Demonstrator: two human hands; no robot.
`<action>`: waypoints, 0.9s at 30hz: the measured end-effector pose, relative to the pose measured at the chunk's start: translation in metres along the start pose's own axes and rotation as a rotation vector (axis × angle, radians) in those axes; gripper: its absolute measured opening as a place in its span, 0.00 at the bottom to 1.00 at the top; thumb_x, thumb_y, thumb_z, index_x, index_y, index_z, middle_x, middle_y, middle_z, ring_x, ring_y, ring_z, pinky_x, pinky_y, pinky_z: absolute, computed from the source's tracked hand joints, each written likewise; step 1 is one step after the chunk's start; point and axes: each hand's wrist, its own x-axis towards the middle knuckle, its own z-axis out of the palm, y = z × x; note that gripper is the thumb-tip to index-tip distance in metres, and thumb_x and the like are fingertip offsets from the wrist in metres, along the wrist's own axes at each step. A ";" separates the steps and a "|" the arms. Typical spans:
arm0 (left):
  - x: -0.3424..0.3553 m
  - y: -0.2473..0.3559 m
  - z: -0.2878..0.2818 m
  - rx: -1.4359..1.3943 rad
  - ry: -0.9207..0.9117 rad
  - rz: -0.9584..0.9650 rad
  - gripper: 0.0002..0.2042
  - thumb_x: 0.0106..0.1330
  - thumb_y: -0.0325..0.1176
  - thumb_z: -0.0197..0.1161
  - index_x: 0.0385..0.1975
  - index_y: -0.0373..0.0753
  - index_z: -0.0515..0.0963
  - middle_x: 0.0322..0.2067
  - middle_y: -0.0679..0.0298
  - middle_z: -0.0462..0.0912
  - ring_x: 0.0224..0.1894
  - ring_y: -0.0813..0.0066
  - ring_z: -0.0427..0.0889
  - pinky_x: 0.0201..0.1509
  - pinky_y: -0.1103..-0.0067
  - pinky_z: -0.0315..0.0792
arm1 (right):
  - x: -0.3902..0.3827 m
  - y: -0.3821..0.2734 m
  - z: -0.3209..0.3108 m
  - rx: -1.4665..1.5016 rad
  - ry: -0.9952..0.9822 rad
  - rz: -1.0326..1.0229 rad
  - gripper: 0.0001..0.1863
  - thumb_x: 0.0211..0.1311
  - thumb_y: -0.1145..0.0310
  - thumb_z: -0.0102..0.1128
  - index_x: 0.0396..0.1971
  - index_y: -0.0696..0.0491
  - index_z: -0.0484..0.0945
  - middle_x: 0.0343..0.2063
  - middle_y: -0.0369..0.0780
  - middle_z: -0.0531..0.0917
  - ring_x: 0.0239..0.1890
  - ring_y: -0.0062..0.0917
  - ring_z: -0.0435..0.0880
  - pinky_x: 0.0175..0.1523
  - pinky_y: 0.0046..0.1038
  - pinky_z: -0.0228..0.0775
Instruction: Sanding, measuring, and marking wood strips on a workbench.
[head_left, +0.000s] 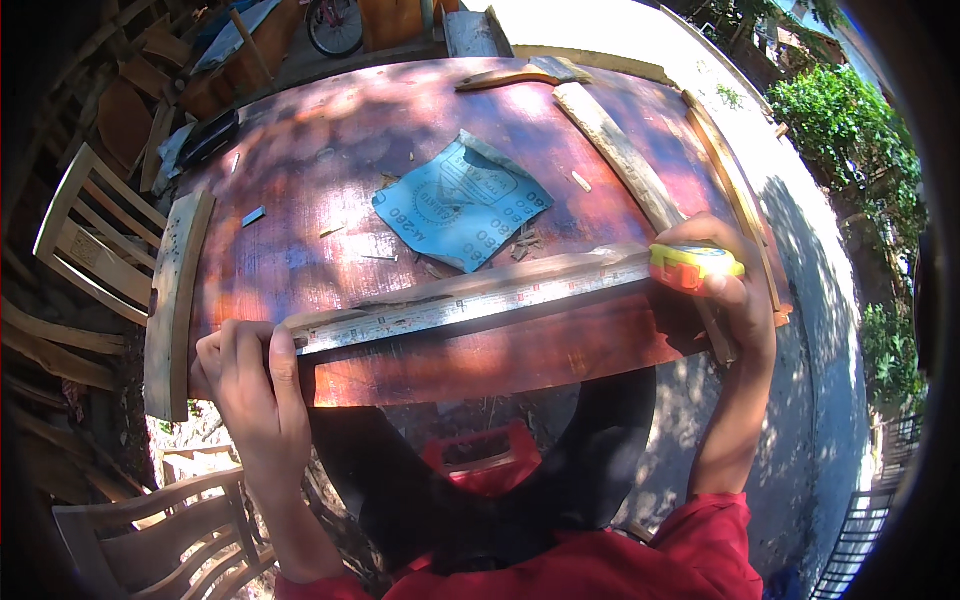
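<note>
A long wooden strip (390, 308) lies across the near side of the reddish table, and the pulled-out blade (480, 308) of a tape measure runs along its front face. At the left, my left hand (258, 372) is closed round the strip's end, its thumb by the blade's tip. My right hand (745, 290) grips the yellow and red tape measure case (695, 268) at the strip's other end. Beyond the strip, a creased blue sheet of sandpaper (462, 205) rests on the tabletop.
Wooden bars lie along the table's left edge (178, 300) and right edge (725, 165), with another slat (620, 155) slanting inside. Wood chips (525, 243) and small scraps lie about. Wooden chairs (105, 235) stand at left; a red object (485, 460) sits between my legs.
</note>
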 end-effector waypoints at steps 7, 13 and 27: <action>0.010 -0.004 -0.004 -0.299 0.025 -0.050 0.10 0.78 0.35 0.64 0.43 0.36 0.74 0.35 0.61 0.73 0.41 0.64 0.68 0.48 0.67 0.65 | -0.008 0.000 0.005 -0.080 0.121 0.006 0.41 0.52 0.37 0.69 0.49 0.63 0.84 0.44 0.42 0.84 0.47 0.27 0.84 0.56 0.29 0.72; 0.018 -0.006 -0.007 -0.108 -0.029 0.206 0.28 0.57 0.47 0.81 0.50 0.39 0.78 0.50 0.61 0.81 0.56 0.57 0.75 0.62 0.64 0.66 | -0.006 -0.001 0.005 -0.129 0.109 0.000 0.43 0.54 0.34 0.67 0.49 0.63 0.83 0.43 0.41 0.83 0.47 0.27 0.83 0.56 0.29 0.71; 0.021 -0.014 -0.009 -0.286 -0.101 0.133 0.20 0.52 0.33 0.83 0.46 0.37 0.89 0.45 0.62 0.84 0.50 0.67 0.80 0.51 0.71 0.77 | -0.006 -0.002 0.006 -0.094 0.141 0.058 0.42 0.55 0.36 0.66 0.52 0.62 0.83 0.45 0.42 0.86 0.48 0.26 0.85 0.57 0.27 0.73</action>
